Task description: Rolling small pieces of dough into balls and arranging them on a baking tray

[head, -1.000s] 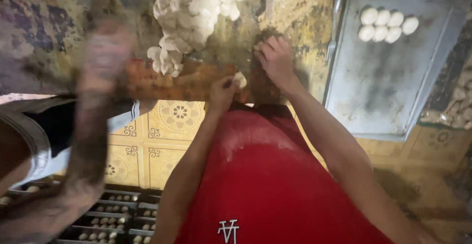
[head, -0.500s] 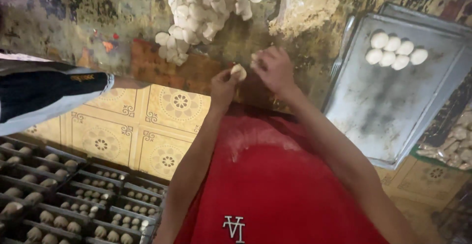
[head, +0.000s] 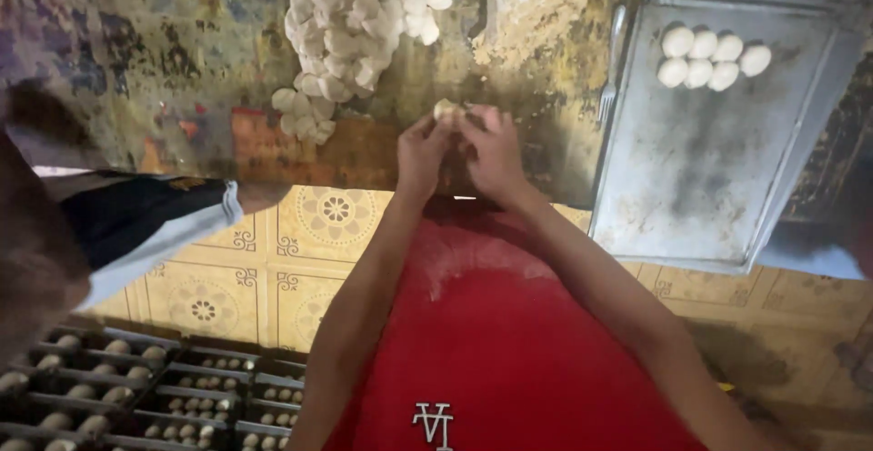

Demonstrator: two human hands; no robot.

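1. Left hand [head: 423, 153] and right hand [head: 491, 151] together above the worn table [head: 164, 69]; fingertips of both pinched on one small dough piece [head: 446, 108]
2. Heap of pale dough pieces [head: 350, 24] just beyond the hands, on the table; mound of flour [head: 532, 15] beside it
3. Metal tray [head: 718, 142] to the right; seven round dough balls [head: 709, 55] in its far corner; fork [head: 611, 74] along its left edge
4. Red shirt [head: 509, 342] below the arms; patterned tile floor [head: 273, 260]; stacked racks [head: 127, 387] of small balls at lower left
5. Another person's sleeve [head: 145, 219] at the left edge

Single head view, looking steeply down, close over worktable [head: 182, 69].
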